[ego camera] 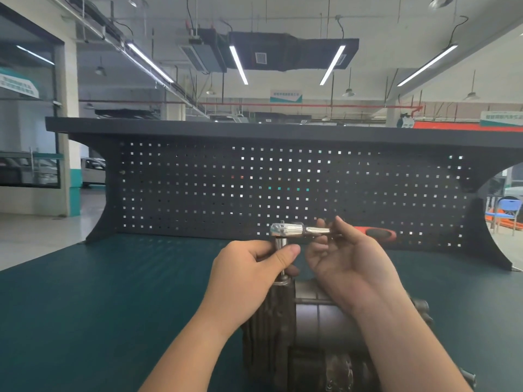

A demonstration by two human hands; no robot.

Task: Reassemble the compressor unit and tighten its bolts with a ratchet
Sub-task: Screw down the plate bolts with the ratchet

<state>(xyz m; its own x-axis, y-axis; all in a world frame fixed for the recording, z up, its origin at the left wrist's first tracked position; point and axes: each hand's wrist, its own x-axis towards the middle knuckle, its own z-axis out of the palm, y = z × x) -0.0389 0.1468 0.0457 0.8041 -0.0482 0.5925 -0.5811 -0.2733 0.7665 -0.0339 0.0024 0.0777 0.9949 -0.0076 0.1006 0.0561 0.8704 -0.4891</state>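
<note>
Hands are meeting over a dark compressor unit [317, 329] that is sitting on the near part of a teal workbench top [99, 292]. The left hand [249, 267] is curling its fingers and thumb around the chrome socket extension [280, 247] that is hanging down from the head of a ratchet [285, 230], with the thumb [285, 257] pressing on the front of the shaft. The lower end of that extension is reaching down to the top edge of the compressor's ribbed left section, but whether it is seated on a bolt cannot be told. The right hand [339, 256] is pinching the shiny ratchet shank just right of the head, its palm turned towards the camera. The red-and-black handle [376, 233] is sticking out to the right behind that hand, so the tool is lying roughly level. Both forearms are coming in from the near edge, the right one crossing over the compressor's rounded body. Behind the hands, a dark pegboard back panel [226, 188] is standing at the far edge of the bench, under a dark shelf [254, 128].
</note>
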